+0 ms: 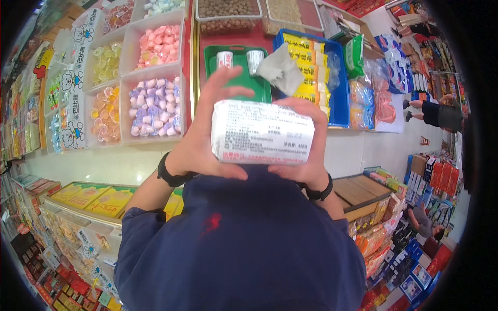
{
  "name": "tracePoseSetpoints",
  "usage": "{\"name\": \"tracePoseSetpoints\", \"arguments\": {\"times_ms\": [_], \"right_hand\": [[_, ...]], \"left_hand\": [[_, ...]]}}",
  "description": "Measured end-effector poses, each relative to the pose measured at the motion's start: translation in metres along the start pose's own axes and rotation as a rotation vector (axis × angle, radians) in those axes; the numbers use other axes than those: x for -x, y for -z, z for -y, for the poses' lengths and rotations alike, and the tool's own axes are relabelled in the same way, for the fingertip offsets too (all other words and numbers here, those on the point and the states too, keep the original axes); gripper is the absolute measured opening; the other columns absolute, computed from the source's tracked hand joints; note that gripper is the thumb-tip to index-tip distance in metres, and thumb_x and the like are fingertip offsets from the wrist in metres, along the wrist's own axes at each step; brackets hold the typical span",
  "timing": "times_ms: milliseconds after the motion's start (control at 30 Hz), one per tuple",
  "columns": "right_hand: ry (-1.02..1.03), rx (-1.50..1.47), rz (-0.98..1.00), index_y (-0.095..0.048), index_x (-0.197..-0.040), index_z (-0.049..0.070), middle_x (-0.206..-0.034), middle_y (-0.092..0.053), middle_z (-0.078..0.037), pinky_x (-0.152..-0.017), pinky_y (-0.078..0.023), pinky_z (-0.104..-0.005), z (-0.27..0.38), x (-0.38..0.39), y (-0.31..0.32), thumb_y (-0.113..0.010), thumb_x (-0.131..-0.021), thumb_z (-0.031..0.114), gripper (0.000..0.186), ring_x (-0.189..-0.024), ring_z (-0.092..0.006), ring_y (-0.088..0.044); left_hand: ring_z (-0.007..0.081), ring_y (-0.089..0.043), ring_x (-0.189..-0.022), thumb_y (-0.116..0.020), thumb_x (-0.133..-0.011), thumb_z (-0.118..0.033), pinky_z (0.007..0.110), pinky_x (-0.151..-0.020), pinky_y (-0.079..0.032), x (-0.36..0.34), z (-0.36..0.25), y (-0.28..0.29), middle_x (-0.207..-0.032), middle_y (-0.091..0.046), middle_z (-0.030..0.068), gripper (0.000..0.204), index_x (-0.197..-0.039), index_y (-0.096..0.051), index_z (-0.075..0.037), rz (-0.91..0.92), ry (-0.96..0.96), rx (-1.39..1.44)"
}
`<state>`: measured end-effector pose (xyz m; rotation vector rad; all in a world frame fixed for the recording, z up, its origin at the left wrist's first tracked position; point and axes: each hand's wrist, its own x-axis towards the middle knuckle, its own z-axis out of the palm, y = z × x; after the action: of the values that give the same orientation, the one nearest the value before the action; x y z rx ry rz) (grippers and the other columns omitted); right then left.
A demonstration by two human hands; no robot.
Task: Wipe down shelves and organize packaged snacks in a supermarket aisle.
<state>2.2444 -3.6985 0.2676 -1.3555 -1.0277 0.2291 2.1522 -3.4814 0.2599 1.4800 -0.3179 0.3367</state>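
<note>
A white rectangular package (262,132) with printed text is held up in front of my body between both hands. My left hand (199,140) grips its left end, thumb low on the edge and some fingers raised above it. My right hand (311,140) is wrapped round the right end, thumb along the bottom. Just beyond the package, a green tray (212,52) holds two white cylindrical items (254,63), one partly behind my fingers. A crumpled pale grey cloth (280,67) lies across the tray's right side.
Bins of wrapped sweets (155,106) fill the left. A blue crate (339,116) of yellow packets stands right of the tray, below two bins (228,18) of brown goods. Yellow boxes (83,199) and a wooden board (360,192) flank my body. Other people (441,114) are at the far right.
</note>
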Motion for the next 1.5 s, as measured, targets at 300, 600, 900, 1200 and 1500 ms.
{"name": "tracePoseSetpoints", "arguments": {"times_ms": [300, 600, 900, 1200, 1500], "right_hand": [[-0.026, -0.089, -0.057, -0.016, -0.154, 0.005, -0.145, -0.039, -0.025, -0.108, -0.039, -0.0488, 0.007, -0.004, 0.007, -0.095, -0.064, 0.034, 0.123, -0.133, -0.0352, -0.044], [-0.494, -0.504, -0.099, -0.014, -0.158, 0.002, -0.144, -0.045, -0.015, -0.111, -0.038, -0.0374, 0.026, 0.000, -0.009, -0.078, -0.085, 0.031, 0.102, -0.133, -0.0239, -0.047], [-0.398, -0.444, -0.123, -0.026, -0.153, 0.002, -0.138, -0.048, -0.012, -0.108, -0.041, -0.0357, 0.025, 0.006, -0.022, -0.078, -0.080, 0.014, 0.090, -0.128, -0.0214, -0.050], [-0.299, -0.322, -0.132, -0.031, -0.150, 0.002, -0.140, -0.047, -0.014, -0.106, -0.043, -0.0359, 0.015, 0.013, -0.024, -0.080, -0.076, 0.019, 0.091, -0.128, -0.0225, -0.050], [-0.307, -0.293, -0.168, -0.038, -0.143, 0.001, -0.137, -0.045, -0.013, -0.106, -0.041, -0.0359, 0.016, 0.012, -0.030, -0.080, -0.076, 0.023, 0.082, -0.127, -0.0226, -0.049]], "left_hand": [[0.0314, -0.051, -0.123, -0.097, -0.055, -0.023, 0.042, -0.103, -0.042, -0.008, -0.013, -0.011, -0.133, -0.050, 0.0193, 0.095, -0.134, -0.047, -0.007, 0.016, -0.045, -0.059], [0.0382, -0.046, -0.130, -0.096, -0.056, -0.032, 0.048, -0.105, -0.041, 0.002, -0.019, -0.001, -0.142, -0.040, 0.0252, 0.097, -0.135, -0.045, -0.007, 0.019, -0.206, -0.343], [0.0404, -0.032, -0.143, -0.093, -0.057, -0.044, 0.051, -0.115, -0.029, 0.007, -0.024, 0.004, -0.151, -0.035, 0.0245, 0.116, -0.149, -0.034, -0.005, 0.001, -0.161, -0.500], [0.0366, -0.037, -0.139, -0.092, -0.061, -0.029, 0.047, -0.113, -0.033, 0.024, -0.020, -0.011, -0.150, -0.035, 0.0216, 0.107, -0.148, -0.036, -0.004, -0.132, 0.061, -0.115], [0.0319, -0.048, -0.123, -0.091, -0.061, -0.018, 0.042, -0.104, -0.041, 0.026, -0.016, -0.004, -0.134, -0.046, 0.0181, 0.086, -0.134, -0.046, -0.007, -0.043, -0.035, -0.249]]}}
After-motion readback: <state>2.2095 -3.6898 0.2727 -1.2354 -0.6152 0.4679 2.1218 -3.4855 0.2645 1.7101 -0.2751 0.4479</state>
